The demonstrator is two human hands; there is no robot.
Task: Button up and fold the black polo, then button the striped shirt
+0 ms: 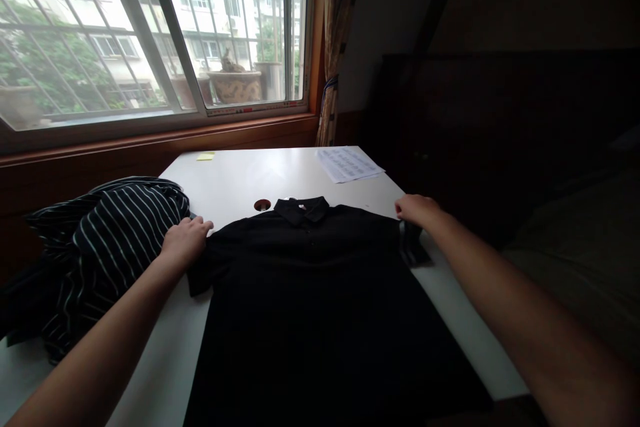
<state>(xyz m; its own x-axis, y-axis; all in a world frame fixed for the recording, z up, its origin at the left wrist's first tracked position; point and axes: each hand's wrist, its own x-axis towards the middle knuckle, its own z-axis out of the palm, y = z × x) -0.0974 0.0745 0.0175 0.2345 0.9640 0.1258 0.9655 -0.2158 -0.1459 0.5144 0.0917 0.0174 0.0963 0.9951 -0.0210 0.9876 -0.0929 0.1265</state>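
Black shirt (310, 320) lies lengthwise from person, between left hand (186, 238) and right hand (417, 209), each curled closed, gripping nearest sleeve (411, 247)

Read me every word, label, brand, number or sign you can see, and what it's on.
Nothing is legible.
Printed sheets on the table: print too small and blurred.
Collar of the black shirt: small pale patch, perhaps a label, unreadable.
Window frame: tiny marks, unreadable.

No text can be read; the papers (349, 165) seem to bear print, too blurred to make out
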